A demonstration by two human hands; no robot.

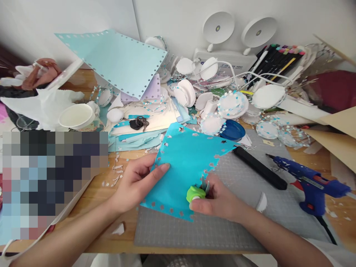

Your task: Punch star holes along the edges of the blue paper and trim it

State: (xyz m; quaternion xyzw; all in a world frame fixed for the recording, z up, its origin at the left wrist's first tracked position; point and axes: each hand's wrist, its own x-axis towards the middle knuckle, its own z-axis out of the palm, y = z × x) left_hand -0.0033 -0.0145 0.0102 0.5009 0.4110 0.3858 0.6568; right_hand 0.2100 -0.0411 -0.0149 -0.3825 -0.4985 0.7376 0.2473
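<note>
1. Above the grey cutting mat [167, 231], toward its left side: blue paper sheet [180, 167], tilted, with small star-like holes along its edges.
2. At the sheet's left edge: left hand [139, 181], closed on the paper, thumb on top, fingers partly hidden beneath.
3. At the sheet's lower right edge: right hand [218, 200], closed around a green punch [195, 193], thumb on its white part; far side of the punch obscured by fingers.
4. At the sheet's right-hand corner: black bar [260, 168], lying diagonally on the mat; contact with the paper not possible to tell.
5. Farther right: blue glue gun [310, 180], nozzle toward the black bar. Between bar and right forearm: white scrap [261, 202].
6. Just behind the sheet: dark blue dish [233, 129], crowded by white discs [232, 104], several trimmed with blue and white stars.
7. Behind, to the left: pile of pale papers [136, 142], keys [144, 123] on top; paper scraps [118, 170] strewn on the wooden table [122, 243].
8. Farther back: light blue sheet [119, 63], likewise edged with holes, partly over a lilac sheet [152, 91]; near them, white bowl [76, 116].
9. Against the wall: twin-headed lamp [225, 56], lower part screened by discs and a white cord; to its right, bundled markers [278, 63].
</note>
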